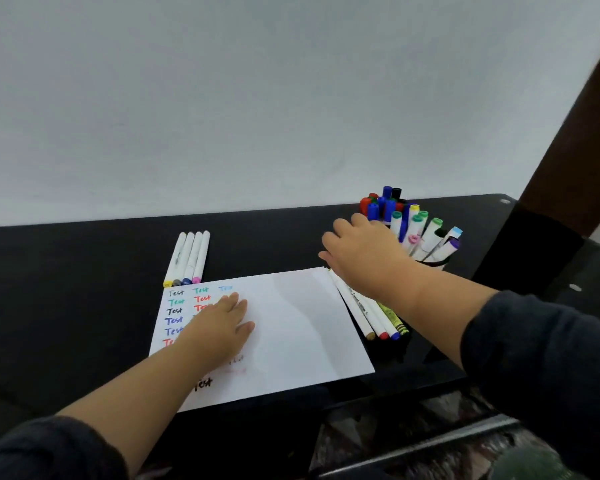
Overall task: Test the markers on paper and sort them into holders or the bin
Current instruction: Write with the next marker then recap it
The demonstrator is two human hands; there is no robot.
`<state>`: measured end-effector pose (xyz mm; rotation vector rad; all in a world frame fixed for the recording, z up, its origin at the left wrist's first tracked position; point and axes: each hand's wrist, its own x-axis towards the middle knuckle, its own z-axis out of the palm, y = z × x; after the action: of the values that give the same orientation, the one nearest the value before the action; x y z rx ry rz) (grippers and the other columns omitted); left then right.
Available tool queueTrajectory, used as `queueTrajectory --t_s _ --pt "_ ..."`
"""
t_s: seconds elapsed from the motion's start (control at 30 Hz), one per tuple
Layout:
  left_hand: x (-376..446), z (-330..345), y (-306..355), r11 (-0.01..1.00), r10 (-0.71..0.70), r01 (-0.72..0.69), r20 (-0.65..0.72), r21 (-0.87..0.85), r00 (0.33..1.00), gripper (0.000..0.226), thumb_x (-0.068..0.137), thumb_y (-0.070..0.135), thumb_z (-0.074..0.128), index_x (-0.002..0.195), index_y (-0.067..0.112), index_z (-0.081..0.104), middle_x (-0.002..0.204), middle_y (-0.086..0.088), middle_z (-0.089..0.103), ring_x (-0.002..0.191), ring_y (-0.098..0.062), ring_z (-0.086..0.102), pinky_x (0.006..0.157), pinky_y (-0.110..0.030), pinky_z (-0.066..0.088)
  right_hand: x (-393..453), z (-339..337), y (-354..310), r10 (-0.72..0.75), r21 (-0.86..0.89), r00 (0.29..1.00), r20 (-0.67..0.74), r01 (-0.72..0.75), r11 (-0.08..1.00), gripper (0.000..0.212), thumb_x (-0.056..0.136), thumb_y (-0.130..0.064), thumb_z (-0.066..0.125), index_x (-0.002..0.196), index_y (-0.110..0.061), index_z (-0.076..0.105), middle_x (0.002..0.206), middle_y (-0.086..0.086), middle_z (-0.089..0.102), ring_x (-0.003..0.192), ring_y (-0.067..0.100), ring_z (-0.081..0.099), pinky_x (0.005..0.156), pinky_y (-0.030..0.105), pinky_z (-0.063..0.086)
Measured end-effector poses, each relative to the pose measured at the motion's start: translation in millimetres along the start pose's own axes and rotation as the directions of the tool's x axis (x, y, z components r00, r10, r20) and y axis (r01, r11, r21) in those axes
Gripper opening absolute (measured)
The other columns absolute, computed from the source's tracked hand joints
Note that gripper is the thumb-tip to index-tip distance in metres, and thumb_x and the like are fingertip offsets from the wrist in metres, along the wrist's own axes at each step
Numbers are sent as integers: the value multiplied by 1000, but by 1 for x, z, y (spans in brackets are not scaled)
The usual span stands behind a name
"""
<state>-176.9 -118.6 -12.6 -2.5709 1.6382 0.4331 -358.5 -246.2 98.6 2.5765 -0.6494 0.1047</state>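
A white sheet of paper (pixel 291 327) lies on the black table (pixel 66 292), with "Test" written on it in several colours at its left. My left hand (pixel 219 327) rests flat on the paper with straight fingers. My right hand (pixel 361 251) hovers over the table beside the holders, fingers spread and relaxed, holding nothing that I can see. Several white markers (pixel 189 258) lie side by side above the paper's top left corner. More markers (pixel 371 317) lie along the paper's right edge, partly hidden under my right forearm.
Two holders stand at the back right: one with dark blue, red and black capped markers (pixel 383 202), and a black holder (pixel 433 261) with white markers with coloured caps. A brown post (pixel 575 133) rises at the right. The table's front edge runs below the paper.
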Motion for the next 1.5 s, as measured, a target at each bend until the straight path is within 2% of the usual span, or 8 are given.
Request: queueTrajectory --t_s 0.2,0.4,0.6,0.7,0.83,0.93,1.33,1.5 --pt "-17 -4 -52 994 -94 95 5 -57 996 58 99 46 27 151 28 8 158 10 -2 145 -14 7 115 -35 13 44 11 -40 -158 39 987 -15 159 987 35 104 -34 28 129 -13 42 118 7 49 100 24 48 68 30 34" --pt "-28 -4 -90 987 -107 108 10 -117 994 59 97 52 30 149 36 5 156 16 -5 145 -16 1 115 -35 11 90 27 -77 -222 51 975 2 222 974 36 104 -33 24 131 -14 37 118 6 47 85 19 32 67 31 31" --pt "-29 3 -100 972 -93 87 -16 -217 996 58 97 51 31 147 41 3 152 23 -9 143 -9 -3 114 -30 6 130 46 -109 -266 98 964 26 262 960 33 102 -28 37 133 -18 37 119 5 48 85 17 34 65 30 32" --pt "-27 4 -103 969 -88 82 -18 -235 996 58 97 51 31 147 41 4 152 24 -9 143 -8 -3 114 -29 7 150 57 -125 -288 131 954 80 277 952 53 94 -19 53 141 -20 30 129 6 45 98 19 45 68 29 38" --pt "-24 6 -106 969 -79 69 -35 -236 996 59 96 52 32 147 42 4 153 23 -9 143 -8 -3 113 -28 5 168 62 -138 -348 163 928 130 326 931 74 87 -13 62 148 -24 22 147 4 35 125 23 41 93 34 43" --pt "-24 8 -107 971 -75 64 -41 -230 996 59 96 52 32 147 42 4 153 23 -8 143 -7 -2 112 -26 4 174 66 -146 -403 134 905 133 387 912 69 87 -13 62 145 -22 27 149 2 33 129 23 39 100 37 41" --pt "-23 15 -113 977 -47 34 -58 -213 997 59 97 51 30 148 39 5 153 23 -9 143 -6 -3 112 -25 3 176 82 -133 -398 98 917 24 394 914 46 91 -6 50 134 -17 36 126 6 48 114 24 46 87 32 41" --pt "-23 16 -113 979 -49 40 -41 -201 998 59 97 51 29 149 37 5 155 19 -8 144 -8 -4 114 -29 5 159 83 -121 -214 325 971 -104 237 916 31 99 -17 43 129 -12 40 116 7 55 97 20 49 75 29 38"
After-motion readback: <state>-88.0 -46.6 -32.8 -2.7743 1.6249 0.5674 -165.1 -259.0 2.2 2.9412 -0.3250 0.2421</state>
